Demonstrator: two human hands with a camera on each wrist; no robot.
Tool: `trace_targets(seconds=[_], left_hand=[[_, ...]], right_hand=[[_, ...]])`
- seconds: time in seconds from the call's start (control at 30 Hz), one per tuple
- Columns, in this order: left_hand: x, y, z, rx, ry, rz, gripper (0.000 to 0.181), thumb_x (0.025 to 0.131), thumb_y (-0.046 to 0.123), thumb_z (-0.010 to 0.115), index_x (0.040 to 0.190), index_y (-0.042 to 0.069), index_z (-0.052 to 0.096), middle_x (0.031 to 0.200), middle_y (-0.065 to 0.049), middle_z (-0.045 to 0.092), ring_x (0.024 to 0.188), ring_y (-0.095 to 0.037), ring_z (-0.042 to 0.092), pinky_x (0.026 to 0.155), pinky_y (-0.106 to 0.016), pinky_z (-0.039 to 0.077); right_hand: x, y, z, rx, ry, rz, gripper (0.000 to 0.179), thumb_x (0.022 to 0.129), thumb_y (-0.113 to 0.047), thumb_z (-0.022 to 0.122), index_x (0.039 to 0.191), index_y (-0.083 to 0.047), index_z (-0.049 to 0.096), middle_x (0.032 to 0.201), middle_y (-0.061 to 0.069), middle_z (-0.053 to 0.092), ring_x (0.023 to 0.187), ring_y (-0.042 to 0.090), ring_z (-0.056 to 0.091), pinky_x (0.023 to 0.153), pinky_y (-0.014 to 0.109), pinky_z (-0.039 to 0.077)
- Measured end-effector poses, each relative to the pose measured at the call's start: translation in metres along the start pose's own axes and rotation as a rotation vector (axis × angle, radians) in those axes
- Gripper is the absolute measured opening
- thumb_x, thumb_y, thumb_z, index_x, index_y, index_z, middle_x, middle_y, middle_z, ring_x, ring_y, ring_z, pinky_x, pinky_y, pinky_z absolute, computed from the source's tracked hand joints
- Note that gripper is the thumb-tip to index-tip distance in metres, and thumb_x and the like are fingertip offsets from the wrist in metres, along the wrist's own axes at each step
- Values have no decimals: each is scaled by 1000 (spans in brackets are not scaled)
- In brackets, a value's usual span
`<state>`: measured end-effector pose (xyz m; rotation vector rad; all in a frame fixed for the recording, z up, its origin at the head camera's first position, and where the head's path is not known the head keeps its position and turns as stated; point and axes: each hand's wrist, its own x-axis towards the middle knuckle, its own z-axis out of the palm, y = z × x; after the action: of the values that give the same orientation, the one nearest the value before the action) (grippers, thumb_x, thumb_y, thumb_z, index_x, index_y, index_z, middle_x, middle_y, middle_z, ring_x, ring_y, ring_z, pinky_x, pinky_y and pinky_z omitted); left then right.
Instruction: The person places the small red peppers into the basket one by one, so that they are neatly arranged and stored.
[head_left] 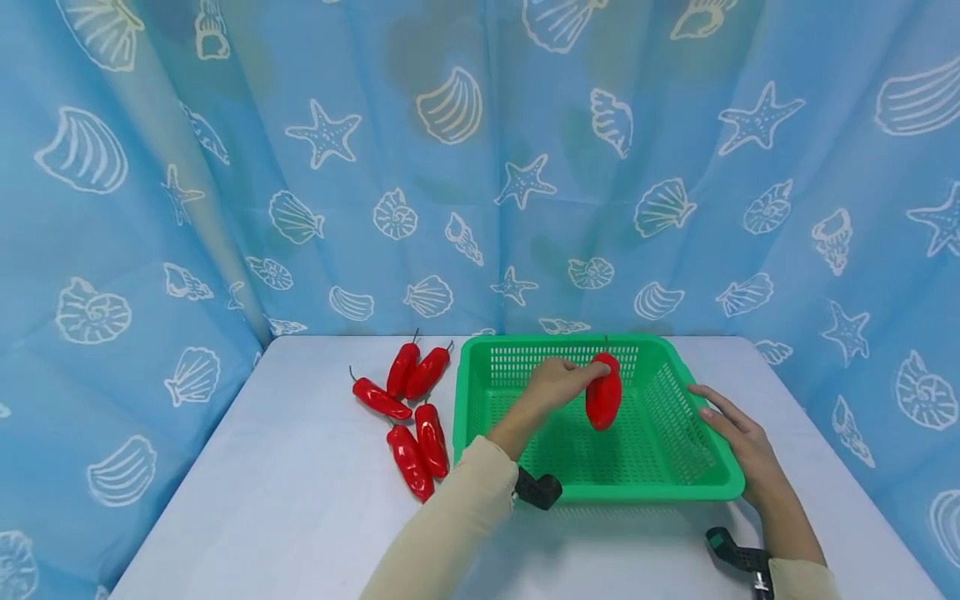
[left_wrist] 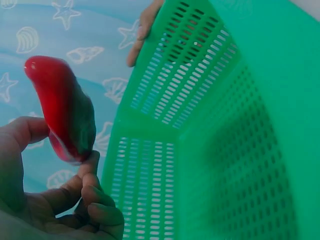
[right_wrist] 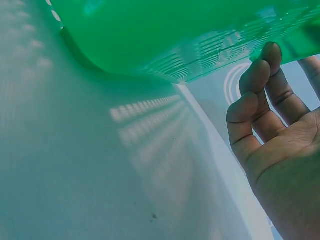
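Note:
My left hand (head_left: 561, 385) pinches a glossy red chili pepper (head_left: 604, 396) between thumb and fingers, its thin stem pointing up. The pepper hangs over the inside of a green plastic basket (head_left: 592, 493) with slotted walls. From the left wrist, the pepper (left_wrist: 60, 100) shows against the curtain, beside the basket's wall. At the basket's right rim, my right hand (head_left: 738, 442) holds the edge. In the right wrist view, the curled fingers of that hand (right_wrist: 280, 125) come up against the basket's outer side, under its rim.
Left of the basket, several red chili peppers (head_left: 408, 461) lie loosely grouped on the white table (head_left: 300, 500). A blue curtain (head_left: 465, 208) with white shells and starfish hangs right behind the table's back edge. Dark wrist cameras (head_left: 538, 490) sit under both forearms.

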<state>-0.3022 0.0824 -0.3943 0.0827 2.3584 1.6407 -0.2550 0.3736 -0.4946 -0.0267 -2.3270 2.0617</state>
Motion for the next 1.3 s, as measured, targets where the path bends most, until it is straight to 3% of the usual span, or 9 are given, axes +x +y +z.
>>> trace_targets(seconds=[0.17,0.4,0.57,0.8,0.97,1.07,1.2,1.3], left_hand=[[4,1,18,-10,-7,-39,56,88,42,71,53,17,35,56,5,24,57,-12,26,56,-33,26],[10,1,31,14,13,-89,52,86,40,72,56,17,36,58,4,28,59,-12,31,58,-33,28],[17,3,43,76,11,-114,45,83,41,72,60,15,43,57,3,32,56,-13,35,56,-32,30],[19,4,52,87,26,-126,34,83,39,71,77,9,56,68,0,44,66,-14,42,60,-32,37],[26,0,52,25,12,-137,35,85,38,72,87,5,60,73,-1,48,67,-16,43,60,-31,37],[29,-1,50,13,22,-132,40,85,36,72,100,0,62,83,-3,55,75,-18,47,69,-36,47],[33,-3,51,19,23,-165,53,84,34,74,119,-2,58,100,-6,60,88,-21,51,87,-44,51],[35,-6,52,47,15,-191,55,83,36,74,121,0,57,100,-6,60,92,-23,54,88,-44,51]], right_hand=[[-4,2,-5,28,-5,-19,47,103,-33,55,150,-29,47,121,-17,55,86,10,69,66,35,59],[1,1,3,-12,6,-22,50,103,-35,55,152,-27,44,136,-10,43,92,7,66,68,32,58],[1,-2,2,11,25,9,49,101,-38,58,149,-30,48,125,-14,50,85,9,70,66,34,59],[2,-1,1,-25,27,39,52,101,-40,57,151,-31,45,130,-14,47,87,8,68,67,33,59],[1,0,5,-72,34,35,54,102,-42,55,152,-30,42,151,8,38,95,2,64,71,31,58],[0,-2,5,-68,35,25,54,102,-42,55,153,-29,42,155,16,30,96,2,64,72,31,58],[-1,-2,3,-53,39,27,54,102,-41,56,152,-29,42,151,10,36,94,4,67,71,33,59],[-1,-2,4,-39,34,20,53,102,-40,56,152,-29,44,141,-1,45,94,6,68,71,34,59]])
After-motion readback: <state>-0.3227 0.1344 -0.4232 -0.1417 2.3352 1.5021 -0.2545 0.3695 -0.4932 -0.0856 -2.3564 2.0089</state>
